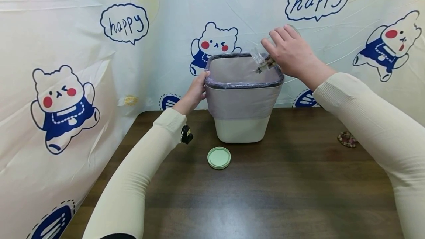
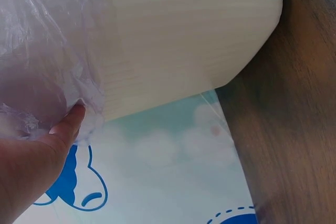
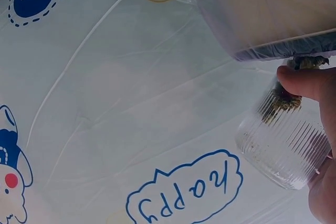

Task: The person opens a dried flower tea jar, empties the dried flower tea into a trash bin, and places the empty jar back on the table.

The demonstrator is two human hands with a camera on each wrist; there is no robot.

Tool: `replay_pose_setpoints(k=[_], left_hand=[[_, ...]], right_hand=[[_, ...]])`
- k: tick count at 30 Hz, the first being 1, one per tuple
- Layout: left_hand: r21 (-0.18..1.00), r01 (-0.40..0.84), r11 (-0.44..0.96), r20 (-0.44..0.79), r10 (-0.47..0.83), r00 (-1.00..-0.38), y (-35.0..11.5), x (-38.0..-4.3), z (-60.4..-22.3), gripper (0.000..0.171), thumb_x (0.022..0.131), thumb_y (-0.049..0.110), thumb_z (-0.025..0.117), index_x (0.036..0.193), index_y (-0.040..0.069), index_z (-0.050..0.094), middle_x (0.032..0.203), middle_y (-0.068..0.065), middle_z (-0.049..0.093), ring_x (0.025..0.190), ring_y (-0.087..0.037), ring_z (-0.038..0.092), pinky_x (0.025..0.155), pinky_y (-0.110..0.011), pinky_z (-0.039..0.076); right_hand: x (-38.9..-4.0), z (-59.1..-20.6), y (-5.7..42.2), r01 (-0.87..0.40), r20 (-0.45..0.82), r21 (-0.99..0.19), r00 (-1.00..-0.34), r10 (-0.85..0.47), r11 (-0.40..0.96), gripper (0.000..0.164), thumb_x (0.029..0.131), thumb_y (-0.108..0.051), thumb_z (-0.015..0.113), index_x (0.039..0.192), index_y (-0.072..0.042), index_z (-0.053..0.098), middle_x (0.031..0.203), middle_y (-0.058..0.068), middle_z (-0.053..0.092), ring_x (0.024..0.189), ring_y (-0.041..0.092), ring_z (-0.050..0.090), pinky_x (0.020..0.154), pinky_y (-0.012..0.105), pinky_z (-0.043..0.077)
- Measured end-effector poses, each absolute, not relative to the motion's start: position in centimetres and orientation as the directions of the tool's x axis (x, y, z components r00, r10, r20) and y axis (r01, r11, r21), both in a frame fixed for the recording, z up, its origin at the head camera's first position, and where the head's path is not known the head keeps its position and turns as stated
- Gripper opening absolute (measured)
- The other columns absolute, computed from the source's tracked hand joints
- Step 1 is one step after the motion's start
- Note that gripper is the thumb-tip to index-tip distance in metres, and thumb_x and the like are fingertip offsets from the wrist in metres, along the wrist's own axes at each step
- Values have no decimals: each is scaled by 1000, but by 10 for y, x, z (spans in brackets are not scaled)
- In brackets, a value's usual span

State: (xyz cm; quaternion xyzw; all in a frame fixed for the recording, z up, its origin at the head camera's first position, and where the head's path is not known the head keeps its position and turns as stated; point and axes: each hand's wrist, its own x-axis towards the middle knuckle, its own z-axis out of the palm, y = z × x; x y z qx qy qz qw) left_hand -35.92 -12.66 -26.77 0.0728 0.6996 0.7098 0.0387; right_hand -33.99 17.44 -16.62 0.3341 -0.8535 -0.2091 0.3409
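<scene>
A white trash can [image 1: 242, 130] lined with a translucent lilac bag [image 1: 242, 102] stands near the back of the table. My left hand [image 1: 196, 90] grips its left rim, thumb on the bag's folded edge; the left wrist view shows the thumb [image 2: 68, 124] against the plastic. Above the right side of the opening, my right hand [image 1: 290, 51] holds a clear ribbed jar [image 3: 283, 140] tipped mouth-down to the left. Dark dried bits [image 3: 286, 100] are bunched toward the jar's mouth. A light green round lid [image 1: 219, 158] lies on the table in front of the can.
The brown wooden table [image 1: 265, 194] reaches back to a printed curtain [image 1: 159, 54] with cartoon bears. A small patterned round piece [image 1: 347, 139] lies at the right, beside my right sleeve. A dark device [image 1: 186, 134] is worn at the left cuff.
</scene>
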Motion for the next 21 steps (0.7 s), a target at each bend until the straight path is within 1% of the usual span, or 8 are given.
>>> replay_pose_setpoints(k=[7, 18, 21], left_hand=[[998, 62, 3, 61, 159, -985, -126, -359, -269, 68, 97, 48, 43, 150, 8, 34, 151, -11, 36, 136, -26, 37, 106, -45, 35], [998, 65, 10, 62, 170, -984, -126, -358, -268, 66, 98, 46, 41, 151, 8, 32, 152, -10, 35, 137, -27, 36, 107, -45, 34], [998, 62, 12, 59, 167, -984, -126, -357, -268, 66, 98, 46, 41, 151, 8, 32, 153, -9, 35, 138, -27, 35, 108, -46, 33]], right_hand=[[-340, -165, 174, -431, 451, 590, -525, -722, 682, 55, 77, 10, 64, 126, 6, 41, 123, 32, 46, 119, 46, 40, 107, 54, 28], [-341, -163, 171, -427, 438, 613, -517, -736, 665, 61, 73, 10, 69, 126, 4, 41, 125, 33, 45, 120, 45, 38, 108, 53, 26], [-340, -163, 170, -427, 429, 613, -527, -733, 665, 61, 75, 9, 69, 129, 4, 40, 127, 33, 44, 123, 45, 37, 110, 53, 24]])
